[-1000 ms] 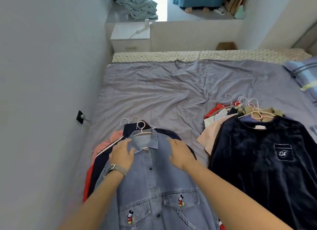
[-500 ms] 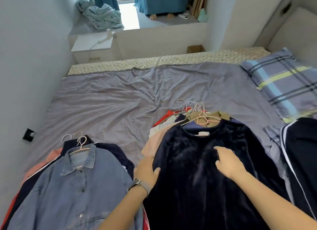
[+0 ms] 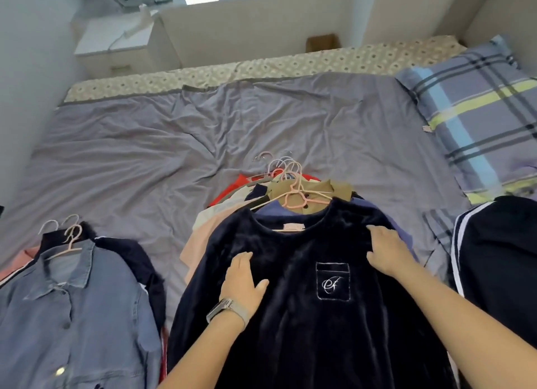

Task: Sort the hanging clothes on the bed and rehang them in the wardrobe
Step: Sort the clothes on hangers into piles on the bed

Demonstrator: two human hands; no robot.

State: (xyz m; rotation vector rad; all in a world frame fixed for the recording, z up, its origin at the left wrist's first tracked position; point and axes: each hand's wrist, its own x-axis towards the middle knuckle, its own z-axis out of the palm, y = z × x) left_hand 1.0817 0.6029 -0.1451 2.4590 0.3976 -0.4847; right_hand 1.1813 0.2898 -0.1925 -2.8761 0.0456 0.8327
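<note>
A grey bed sheet (image 3: 203, 133) is filling most of the view, creased and lying flat from 9 o'clock across to 2 o'clock. At 2 o'clock a plaid pillow (image 3: 479, 118) is lying on the bed's far right corner, and at 11 o'clock a white nightstand (image 3: 113, 44) is standing beyond the mattress edge.

The dark navy velvet top (image 3: 305, 316) is lying at the centre and running down to 6 o'clock, topmost on the middle pile of hung clothes (image 3: 229, 205), whose red, beige, olive and blue layers are fanning out at its upper left. A denim shirt (image 3: 72, 316) is lying at 8 o'clock on top of its own pile, with a navy garment showing beneath it. At 4 o'clock a black garment with white stripes (image 3: 499, 260) is lying at the right edge, apart from the velvet top.

The left hand (image 3: 242, 278), a watch (image 3: 228, 310) on its wrist, is resting flat on the velvet top's left chest, fingers straight and close together, thumb spread out to the side. The right hand (image 3: 386, 252) is pressing on the top's right shoulder, fingers bent down onto the fabric; whether they are pinching cloth I cannot tell.

A cluster of pink hangers (image 3: 293, 185) is sticking out at 12 o'clock above the velvet collar, and smaller pink hooks (image 3: 69, 234) are showing above the denim collar at 9 o'clock.
</note>
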